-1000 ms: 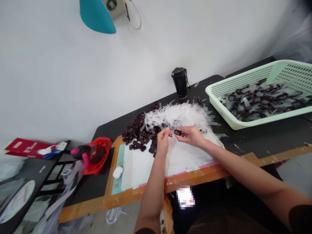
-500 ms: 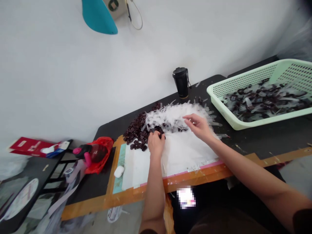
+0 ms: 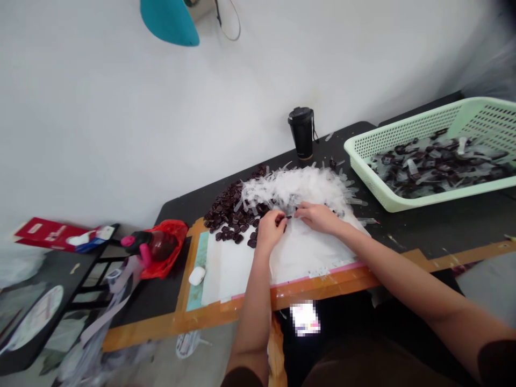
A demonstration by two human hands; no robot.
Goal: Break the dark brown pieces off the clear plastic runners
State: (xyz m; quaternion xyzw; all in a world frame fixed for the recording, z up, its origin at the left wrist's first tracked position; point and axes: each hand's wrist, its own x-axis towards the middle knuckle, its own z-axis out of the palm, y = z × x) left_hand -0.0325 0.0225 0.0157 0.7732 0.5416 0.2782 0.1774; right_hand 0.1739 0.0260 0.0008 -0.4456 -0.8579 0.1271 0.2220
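Observation:
My left hand (image 3: 271,230) is closed on a small dark piece over the white sheet (image 3: 306,252). Close to its right, my right hand (image 3: 316,216) has thumb and fingertips pinched together on what looks like a thin translucent sleeve, near the dark piece. A heap of dark brown pieces (image 3: 229,207) lies to the left of and behind my left hand. Behind both hands spreads a pile of thin, whitish translucent sleeves (image 3: 310,184).
A pale green basket (image 3: 403,203) at the right holds dark pieces with clear sleeves. A black tumbler (image 3: 301,134) stands at the back. A white case (image 3: 196,276) sits at the left; beyond it, a bottle (image 3: 161,246) rests on red plastic (image 3: 177,234).
My left hand has moved right from the dark heap with a dark piece. My right hand has come down and left from the sleeve pile, and both hands are now close together.

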